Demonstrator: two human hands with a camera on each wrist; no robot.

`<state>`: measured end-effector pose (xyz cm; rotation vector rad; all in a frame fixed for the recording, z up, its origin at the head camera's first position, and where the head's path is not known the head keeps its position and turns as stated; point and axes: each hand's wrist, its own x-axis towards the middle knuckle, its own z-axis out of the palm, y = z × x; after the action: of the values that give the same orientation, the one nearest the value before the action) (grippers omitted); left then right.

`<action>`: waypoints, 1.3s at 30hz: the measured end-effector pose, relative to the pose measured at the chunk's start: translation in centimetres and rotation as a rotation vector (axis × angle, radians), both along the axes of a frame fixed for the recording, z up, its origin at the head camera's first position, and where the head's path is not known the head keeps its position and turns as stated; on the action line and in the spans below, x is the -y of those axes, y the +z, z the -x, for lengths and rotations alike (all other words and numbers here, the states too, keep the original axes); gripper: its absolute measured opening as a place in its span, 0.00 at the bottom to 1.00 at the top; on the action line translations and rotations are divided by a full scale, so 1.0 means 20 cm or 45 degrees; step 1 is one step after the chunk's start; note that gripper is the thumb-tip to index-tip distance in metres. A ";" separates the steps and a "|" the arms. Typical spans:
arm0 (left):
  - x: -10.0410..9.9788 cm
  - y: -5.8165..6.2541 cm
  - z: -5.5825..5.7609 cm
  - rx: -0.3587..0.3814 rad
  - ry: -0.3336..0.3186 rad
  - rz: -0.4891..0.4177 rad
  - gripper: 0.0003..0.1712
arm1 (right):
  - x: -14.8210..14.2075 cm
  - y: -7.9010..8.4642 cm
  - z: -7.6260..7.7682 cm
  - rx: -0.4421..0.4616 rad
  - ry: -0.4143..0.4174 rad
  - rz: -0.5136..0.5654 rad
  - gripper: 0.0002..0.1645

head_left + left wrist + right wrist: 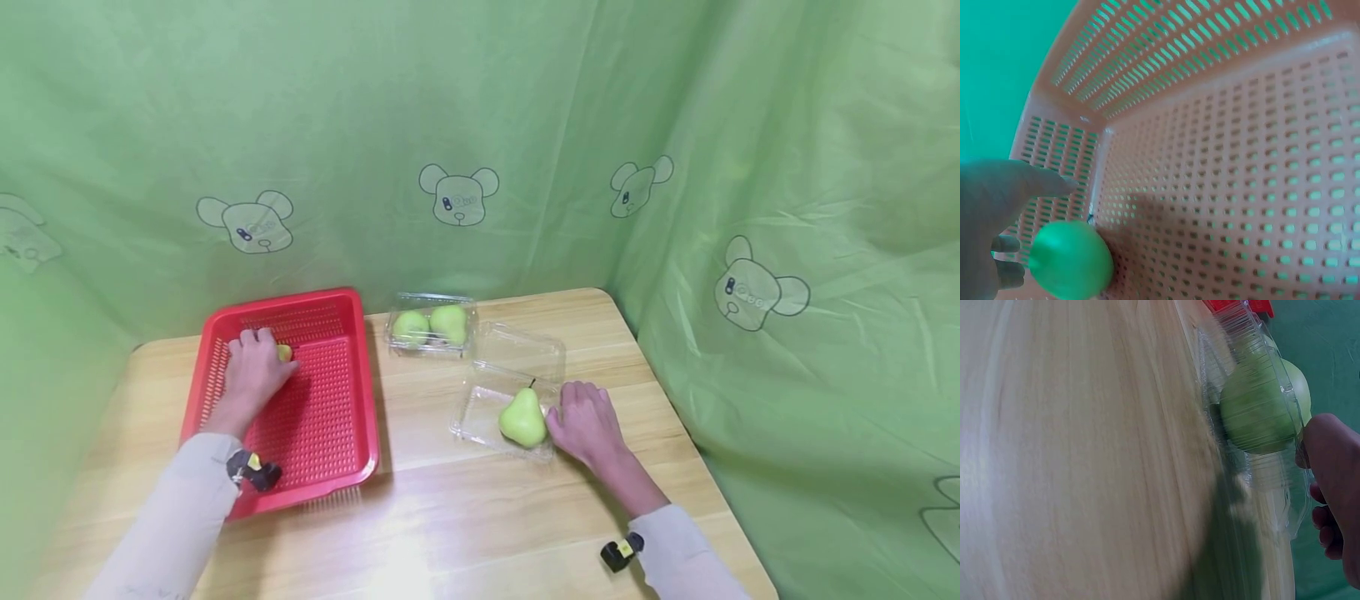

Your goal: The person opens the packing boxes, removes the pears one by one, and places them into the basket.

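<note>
Inside the red perforated basket [367, 400], my left hand [251, 371] reaches down by a green pear [283, 352], mostly hidden under it in the head view. The left wrist view shows the thumb [1047, 183] held out straight, apart from the pear [1071, 259], with bent fingertips beside the fruit. At the right, a clear plastic box [471, 421] lies with its lid [525, 350] folded back. One green pear [522, 418] sits in it, stem pointing away. My right hand [588, 421] pinches the box's right edge, thumb near the pear and fingers curled below.
Behind the open box stands another clear box [431, 297] holding two green pears [448, 323]. Everything rests on a wooden table [450, 517] with rounded corners. A green curtain [525, 83] with bear heads hangs close along the back and sides.
</note>
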<state>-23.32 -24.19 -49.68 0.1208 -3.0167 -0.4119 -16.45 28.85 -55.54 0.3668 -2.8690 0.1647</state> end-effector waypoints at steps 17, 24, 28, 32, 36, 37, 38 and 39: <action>-0.24 0.18 0.03 0.009 -0.035 -0.276 0.46 | 0.00 0.01 0.00 -0.017 0.004 -0.005 0.16; -0.39 0.25 0.00 -0.044 -0.107 -0.336 0.45 | 0.00 0.01 0.00 -0.021 0.001 -0.009 0.17; -0.48 0.29 -0.02 -0.080 -0.165 -0.356 0.43 | 0.00 0.01 0.00 -0.004 -0.004 -0.011 0.17; -0.57 0.31 -0.04 -0.088 -0.225 -0.368 0.42 | 0.01 0.02 -0.01 0.008 0.000 -0.004 0.17; -0.68 0.32 -0.08 -0.068 -0.277 -0.393 0.44 | 0.01 0.01 0.00 0.010 0.000 0.004 0.16; -0.70 0.32 -0.09 -0.070 -0.291 -0.397 0.44 | 0.01 0.01 0.00 0.010 -0.001 0.003 0.16; -0.73 0.31 -0.10 -0.071 -0.303 -0.407 0.44 | 0.00 0.01 0.00 0.011 -0.001 0.005 0.16; -0.76 0.31 -0.11 -0.070 -0.312 -0.410 0.44 | 0.00 0.01 0.00 0.015 -0.001 0.008 0.16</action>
<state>-21.07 -9.00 -43.55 -0.2363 -2.8929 -0.9051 -16.43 28.76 -55.33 0.3645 -2.8797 0.1758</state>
